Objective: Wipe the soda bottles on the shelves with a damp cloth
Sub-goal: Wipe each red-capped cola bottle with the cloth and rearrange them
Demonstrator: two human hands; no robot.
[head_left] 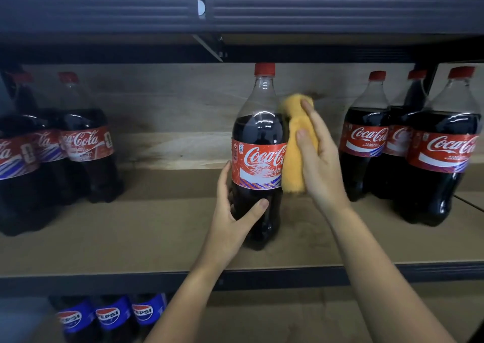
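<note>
A large Coca-Cola bottle [258, 143] with a red cap and red label stands upright in the middle of the wooden shelf [157, 238]. My left hand [233, 211] grips its lower body, thumb across the front. My right hand [319, 156] holds a folded yellow cloth [294, 159] against the bottle's right side, from the shoulder down to the label's bottom edge. My fingers curl over the cloth.
Three Coca-Cola bottles [442, 146] stand at the right of the shelf and a group of others [86, 138] at the left. Pepsi bottles [112, 316] sit on the shelf below. A dark metal shelf beam [235, 9] runs overhead.
</note>
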